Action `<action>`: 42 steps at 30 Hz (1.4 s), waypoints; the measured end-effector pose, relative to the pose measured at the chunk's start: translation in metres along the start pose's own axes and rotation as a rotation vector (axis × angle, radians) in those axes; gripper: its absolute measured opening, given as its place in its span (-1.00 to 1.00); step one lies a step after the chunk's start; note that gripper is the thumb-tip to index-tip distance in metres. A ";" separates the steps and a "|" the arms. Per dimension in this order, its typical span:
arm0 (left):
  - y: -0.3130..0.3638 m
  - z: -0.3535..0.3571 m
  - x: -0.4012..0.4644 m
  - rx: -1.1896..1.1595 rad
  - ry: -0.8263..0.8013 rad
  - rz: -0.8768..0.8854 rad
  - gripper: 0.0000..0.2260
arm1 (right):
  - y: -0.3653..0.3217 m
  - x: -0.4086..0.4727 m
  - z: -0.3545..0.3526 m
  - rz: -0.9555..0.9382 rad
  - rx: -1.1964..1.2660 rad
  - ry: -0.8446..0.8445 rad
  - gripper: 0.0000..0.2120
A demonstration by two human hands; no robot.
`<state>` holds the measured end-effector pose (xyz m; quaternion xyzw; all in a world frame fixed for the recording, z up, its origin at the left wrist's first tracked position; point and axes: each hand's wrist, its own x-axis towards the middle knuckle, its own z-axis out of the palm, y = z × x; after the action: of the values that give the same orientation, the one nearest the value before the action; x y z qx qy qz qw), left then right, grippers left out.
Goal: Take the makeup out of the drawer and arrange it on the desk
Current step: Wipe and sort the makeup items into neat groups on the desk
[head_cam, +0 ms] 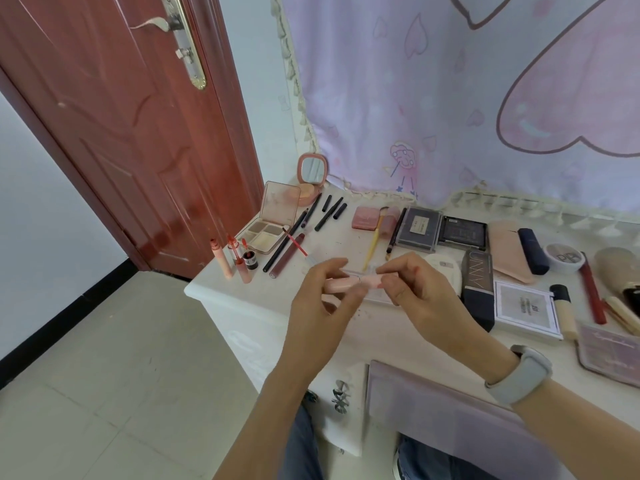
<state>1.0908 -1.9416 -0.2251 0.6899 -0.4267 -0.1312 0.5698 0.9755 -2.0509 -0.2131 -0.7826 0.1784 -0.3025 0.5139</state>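
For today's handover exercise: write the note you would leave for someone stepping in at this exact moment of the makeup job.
Left hand and right hand: both pinch one pink tube above the desk, one at each end.
Placed: lip glosses standing at the left corner, open palette, pencils, dark compacts, boxes to the right.
Left: set the pink tube down. The drawer is open; its contents are not visible, so check it.

Both hands, L (320, 299) & R (414, 294), raised together, fingers (337, 265) curled, pinching.
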 end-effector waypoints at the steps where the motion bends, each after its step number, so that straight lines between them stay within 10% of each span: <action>1: 0.000 -0.002 0.000 0.144 -0.045 0.111 -0.84 | -0.001 0.000 -0.001 0.014 0.030 -0.017 -0.85; 10: 0.013 0.007 -0.003 0.582 -0.155 0.400 -0.74 | 0.000 0.002 -0.007 0.005 0.038 -0.071 -0.82; 25: -0.003 -0.012 0.025 0.309 -0.237 0.036 -0.78 | -0.011 0.030 -0.040 0.096 0.103 0.125 -0.85; 34: 0.010 -0.015 0.073 -0.367 -0.110 -0.298 -0.83 | -0.009 0.074 -0.063 0.480 0.787 0.135 -0.82; 42: 0.000 0.006 0.133 -0.142 0.069 -0.266 -0.94 | 0.014 0.122 -0.069 0.450 0.413 -0.012 -0.88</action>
<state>1.1667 -2.0436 -0.1866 0.7025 -0.3011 -0.2116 0.6091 1.0222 -2.1765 -0.1709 -0.6043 0.2790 -0.2061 0.7173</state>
